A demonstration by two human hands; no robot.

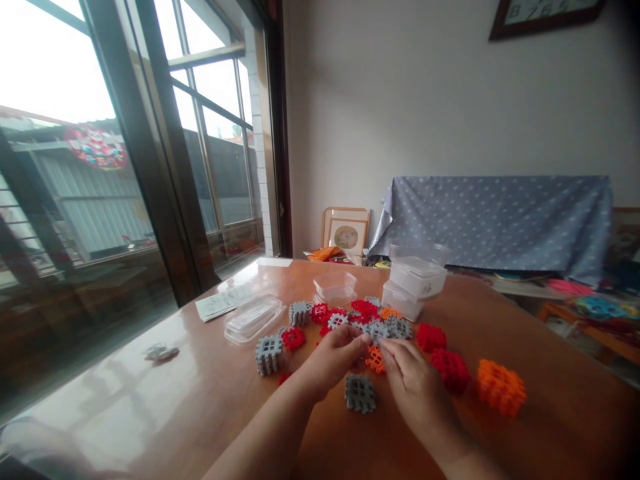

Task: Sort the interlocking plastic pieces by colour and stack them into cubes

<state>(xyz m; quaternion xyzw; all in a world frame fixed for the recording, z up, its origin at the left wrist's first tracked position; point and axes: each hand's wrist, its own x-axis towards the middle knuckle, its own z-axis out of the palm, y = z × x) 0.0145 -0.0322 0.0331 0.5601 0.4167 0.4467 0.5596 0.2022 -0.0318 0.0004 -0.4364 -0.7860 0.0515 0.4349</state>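
Observation:
My left hand (336,357) and my right hand (413,373) are close together over the middle of the table. Fingers and thumb are pressed together on each, and what they pinch is hidden. Just beyond the fingertips lie grey interlocking plastic grid pieces (378,330), part of a loose heap with red pieces (365,309). Orange pieces (375,360) show between the two hands. Nearer to me stands a grey stack (359,393) of such pieces. Red stacks (450,370) and an orange stack (501,387) lie right of my right hand. Left of my left hand is another grey stack (269,355).
On the brown table (220,413) are clear plastic lids (254,320), an open clear container (335,287) and stacked white tubs (417,277). Paper sheets (220,305) and a small crumpled item (161,353) lie left. A polka-dot cloth (495,220) hangs behind the table.

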